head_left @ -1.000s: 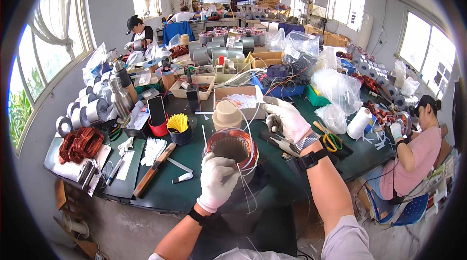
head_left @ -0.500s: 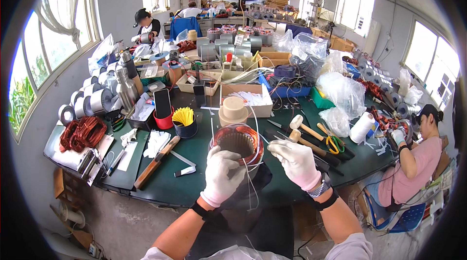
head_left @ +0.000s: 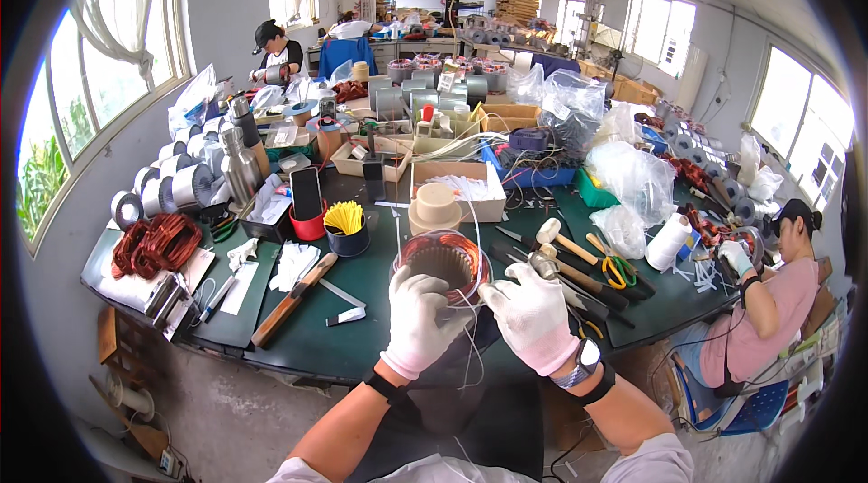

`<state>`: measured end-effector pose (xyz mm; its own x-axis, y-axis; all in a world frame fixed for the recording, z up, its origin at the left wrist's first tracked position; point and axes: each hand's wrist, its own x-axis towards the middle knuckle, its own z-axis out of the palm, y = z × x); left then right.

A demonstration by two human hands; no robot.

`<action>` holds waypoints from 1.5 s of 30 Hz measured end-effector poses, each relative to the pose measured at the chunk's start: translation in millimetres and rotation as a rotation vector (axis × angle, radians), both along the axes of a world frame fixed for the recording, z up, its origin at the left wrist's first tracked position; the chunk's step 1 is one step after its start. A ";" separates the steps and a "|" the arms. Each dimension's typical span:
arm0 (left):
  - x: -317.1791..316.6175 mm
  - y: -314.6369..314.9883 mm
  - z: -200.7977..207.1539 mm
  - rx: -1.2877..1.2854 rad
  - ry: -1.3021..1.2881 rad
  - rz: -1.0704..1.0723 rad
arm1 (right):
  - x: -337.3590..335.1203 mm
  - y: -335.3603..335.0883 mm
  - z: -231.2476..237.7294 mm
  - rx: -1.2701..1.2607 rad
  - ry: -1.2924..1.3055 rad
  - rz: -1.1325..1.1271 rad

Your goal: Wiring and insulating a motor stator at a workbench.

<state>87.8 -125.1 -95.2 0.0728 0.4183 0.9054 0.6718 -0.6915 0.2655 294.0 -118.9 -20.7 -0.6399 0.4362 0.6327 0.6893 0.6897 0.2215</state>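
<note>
A motor stator with copper windings and a slotted bore stands upright at the near table edge. White lacing cord loops over its rim and hangs down in front. My left hand, in a white glove, curls its fingers over the stator's near left rim. My right hand, also gloved, is at the stator's right side, fingertips pinched close to the windings. What lies between those fingertips is too small to make out. Behind the stator sits a stepped beige cylinder.
Mallets, yellow-handled scissors and dark-handled tools lie right. At left are a wooden-handled tool, a cup of yellow sleeves, a phone and copper coils. A box of white strips stands behind. Co-workers sit left-back and right.
My right hand has moved left and slightly down, from apart at the right to the stator's rim. My left hand has shifted slightly right and stays on the near rim.
</note>
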 end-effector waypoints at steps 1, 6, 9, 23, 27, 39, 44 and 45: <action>0.9 0.1 0.3 -0.002 -0.005 0.002 | -0.2 1.6 -2.0 -0.092 0.081 0.020; 5.5 -0.8 2.7 -0.015 -0.039 0.040 | -0.2 15.5 -9.8 -0.218 0.380 0.184; 6.6 -2.7 4.1 -0.055 -0.068 0.029 | 3.7 20.9 -14.9 -0.196 0.397 0.217; -20.2 -18.5 31.7 -0.274 -0.119 -0.228 | -17.9 -6.0 -5.2 0.043 -0.047 -0.025; -24.3 -19.1 36.5 -0.321 -0.097 -0.227 | -26.7 -4.4 -8.3 -0.069 0.099 0.067; -21.1 -13.9 28.7 -0.227 -0.087 -0.194 | -14.7 1.8 -16.8 -0.300 0.391 0.144; -20.9 -14.6 27.7 -0.278 -0.113 -0.189 | 1.8 8.4 -14.8 -0.584 0.365 -0.032; -20.7 -15.0 28.0 -0.263 -0.115 -0.207 | 3.2 11.2 -16.4 -0.598 0.361 -0.045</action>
<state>67.0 -140.1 -67.2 0.0840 0.6253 0.7758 0.4796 -0.7078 0.5186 297.2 -107.7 -37.2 -0.4075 0.7973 0.4453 0.6792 0.5905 -0.4358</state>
